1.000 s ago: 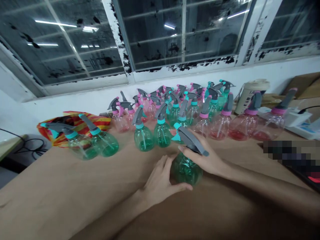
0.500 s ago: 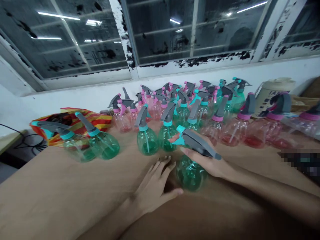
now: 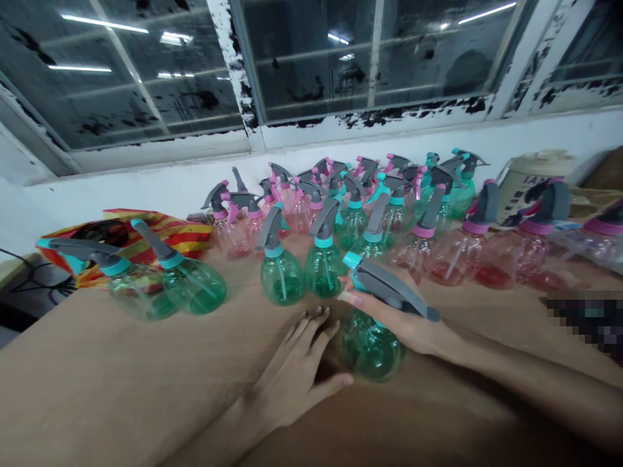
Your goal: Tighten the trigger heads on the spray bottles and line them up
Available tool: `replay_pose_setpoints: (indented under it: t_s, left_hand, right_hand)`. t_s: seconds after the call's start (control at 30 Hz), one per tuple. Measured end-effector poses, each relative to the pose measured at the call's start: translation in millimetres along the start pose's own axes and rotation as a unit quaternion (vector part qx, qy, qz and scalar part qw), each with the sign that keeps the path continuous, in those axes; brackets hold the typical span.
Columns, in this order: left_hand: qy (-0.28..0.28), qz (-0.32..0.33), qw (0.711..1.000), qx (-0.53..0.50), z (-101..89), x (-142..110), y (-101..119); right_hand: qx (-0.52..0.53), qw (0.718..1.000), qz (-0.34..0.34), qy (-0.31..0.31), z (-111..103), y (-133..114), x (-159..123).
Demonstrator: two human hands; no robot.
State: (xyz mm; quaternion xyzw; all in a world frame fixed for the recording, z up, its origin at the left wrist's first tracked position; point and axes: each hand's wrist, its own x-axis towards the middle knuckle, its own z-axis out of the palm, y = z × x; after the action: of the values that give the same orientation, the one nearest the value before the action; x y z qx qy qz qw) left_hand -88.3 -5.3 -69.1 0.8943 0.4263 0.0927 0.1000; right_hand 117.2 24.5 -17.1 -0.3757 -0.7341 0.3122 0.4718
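Note:
A green spray bottle (image 3: 370, 347) with a grey and teal trigger head stands on the brown table (image 3: 121, 383) in front of me. My right hand (image 3: 413, 327) is wrapped round its neck, under the trigger. My left hand (image 3: 296, 373) lies flat on the table just left of the bottle, fingers stretched out, thumb close to the bottle's base, holding nothing.
Several green and pink spray bottles (image 3: 341, 214) crowd the back of the table below the window. Two green bottles (image 3: 165, 285) lie tilted at the left by a red and yellow striped bag (image 3: 146, 237). A cream jug (image 3: 533, 172) stands at the far right.
My left hand has slid off the bottle's side and now lies flat beside it. My right hand keeps hold of the neck.

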Motion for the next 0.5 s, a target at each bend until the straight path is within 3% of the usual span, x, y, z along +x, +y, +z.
replay_pose_setpoints:
  t_s: [0.13,0.5]
  left_hand:
    - [-0.012,-0.001,1.000,0.011,0.0,0.5,0.1]
    - [-0.007,-0.006,1.000,0.016,1.9,-0.3,0.1]
  right_hand:
    - [0.031,0.999,0.013,-0.033,-1.2,-2.3,0.7]
    - [-0.025,0.999,0.016,-0.028,-1.4,3.8,-3.2]
